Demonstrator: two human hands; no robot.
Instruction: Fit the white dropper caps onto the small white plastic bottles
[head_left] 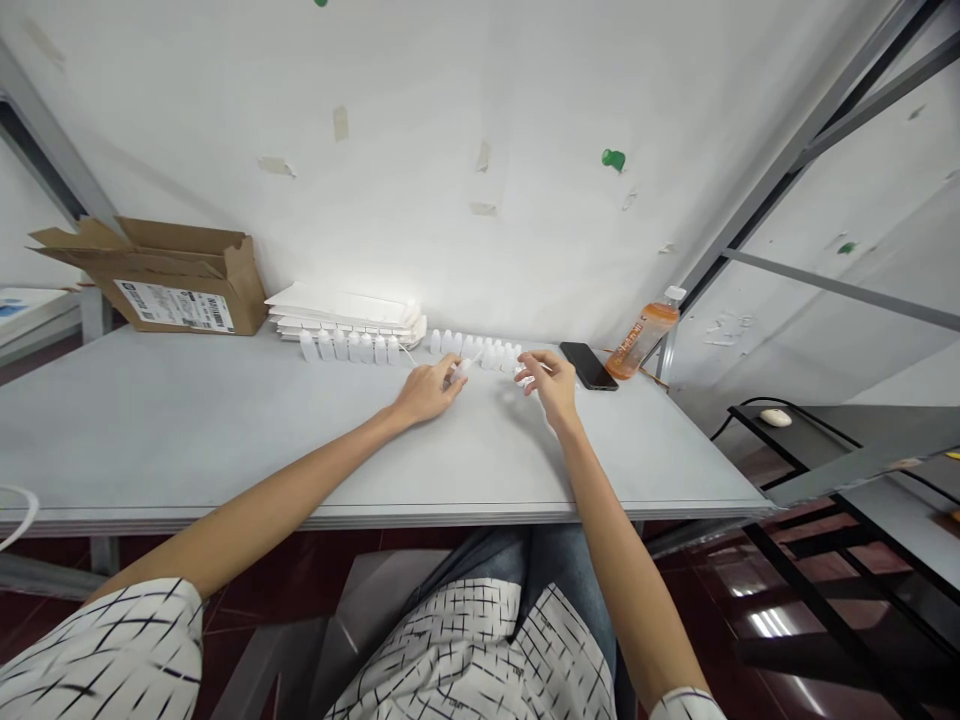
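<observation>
My left hand (427, 391) is closed on a small white dropper bottle (460, 370), which tilts with its thin tip toward the upper right. My right hand (553, 388) hovers just right of the bottle rows, its fingers bent and apart. Small whitish pieces (524, 379) show at its fingertips, too small to tell whether any is held. Between and behind my hands, more small white bottles (491, 356) stand upright close together. To the left, a row of similar bottles (352, 347) with pointed tips stands along a stack of white flat packs.
The stack of white packs (337, 305) lies against the wall. An open cardboard box (187, 280) stands at the back left. A black phone (589, 366) and an orange drink bottle (643, 336) are at the right on the grey table (225, 430). A metal frame rises beyond them.
</observation>
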